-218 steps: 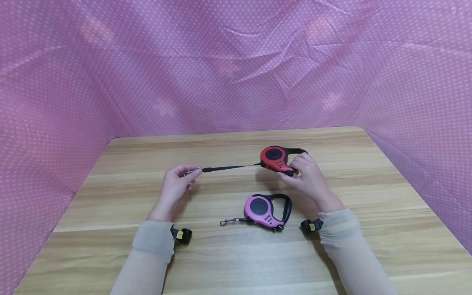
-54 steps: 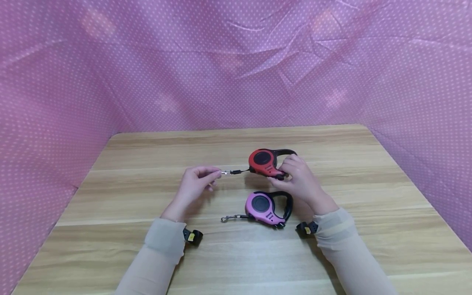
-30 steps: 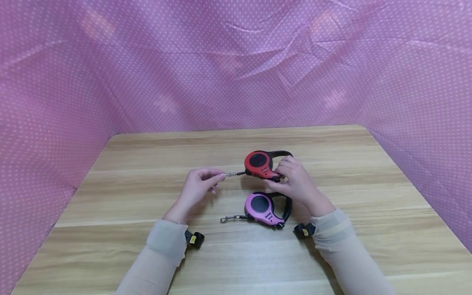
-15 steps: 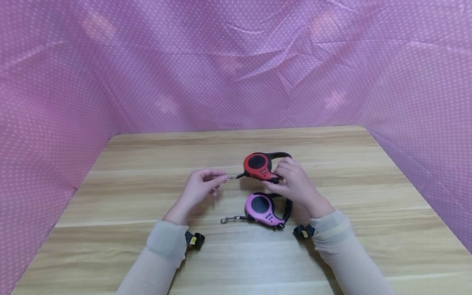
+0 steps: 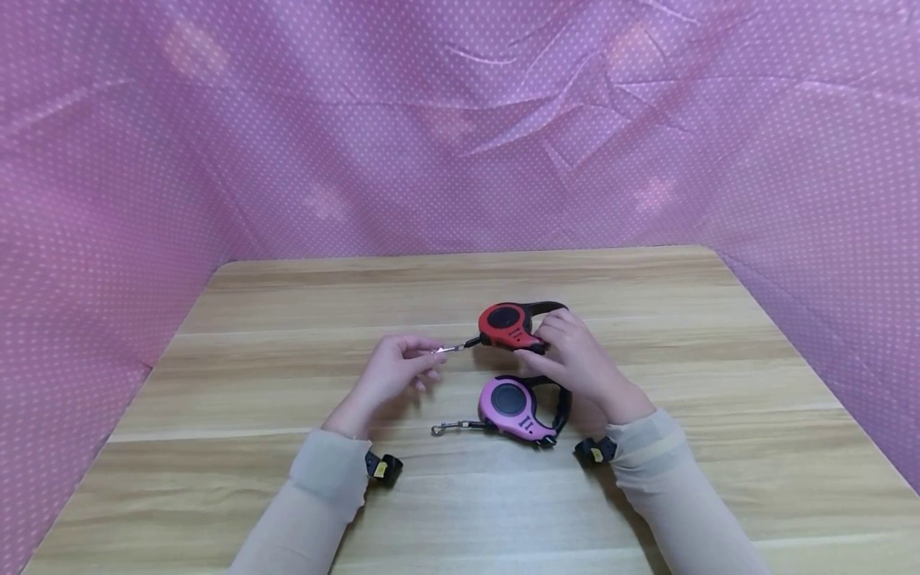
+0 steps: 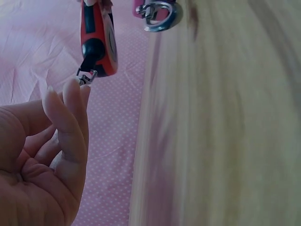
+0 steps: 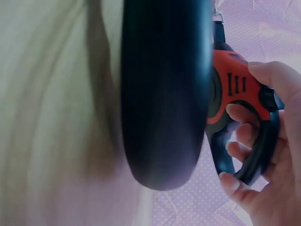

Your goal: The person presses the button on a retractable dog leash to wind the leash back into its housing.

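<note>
A red retractable dog leash [image 5: 501, 326] with a black handle is held just above the table. My right hand [image 5: 575, 359] grips its handle; in the right wrist view the fingers curl through the loop and the thumb lies on the red casing [image 7: 240, 80]. With thumb and fingertips my left hand [image 5: 395, 369] pinches the leash's metal snap clip [image 5: 451, 349], partly hidden by the fingers. Only a short piece of black strap [image 5: 472, 342] shows between clip and casing. Nearer the body, a pink retractable leash [image 5: 509, 399] lies flat, its clip [image 5: 447, 428] pointing left.
The wooden table [image 5: 251, 359] is enclosed at back and sides by a pink dotted cloth [image 5: 431, 160]. In the right wrist view the pink leash's black handle [image 7: 164, 94] looms close to the camera. Cameras [image 5: 386, 469] are strapped to both wrists.
Earlier a long strap stretched between the hands; it has drawn into the red casing as the left hand moved right and the right hand slightly left. The pink leash has stayed put.
</note>
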